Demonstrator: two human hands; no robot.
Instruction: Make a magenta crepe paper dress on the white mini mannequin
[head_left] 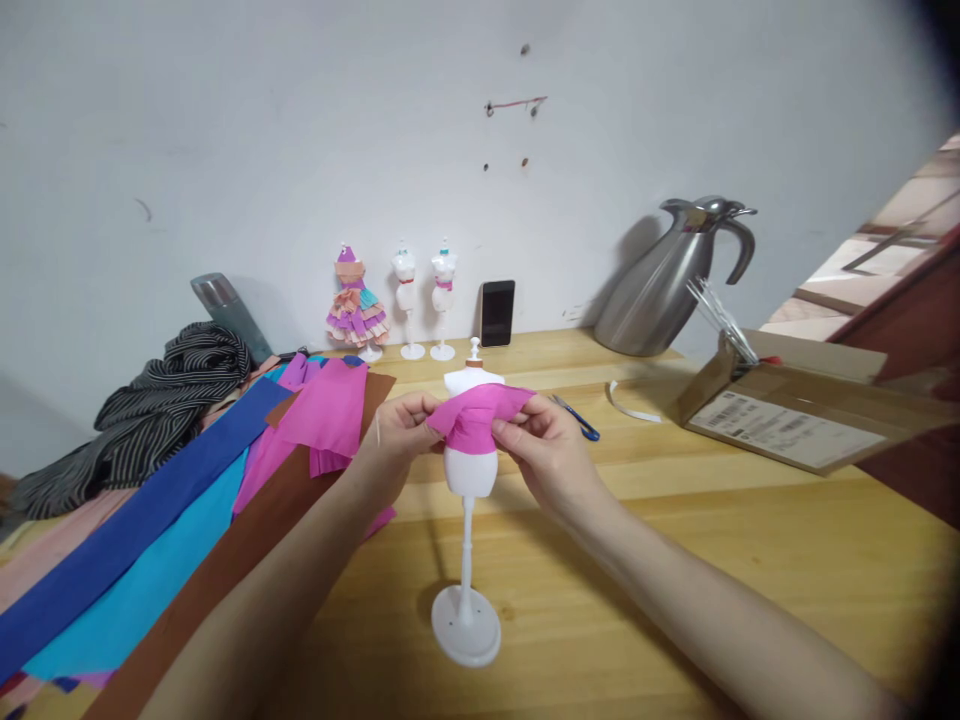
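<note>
Pink cloth [471, 434] hugged the nearest white mannequin [470, 474], and there we were, left hand [395, 437] and right hand [551, 450] each pinching one end above the bench [750, 510]!

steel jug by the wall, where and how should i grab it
Probably by the curved handle, from the right: it arches out from the top of the steel jug on that side, standing away from the body.
</note>
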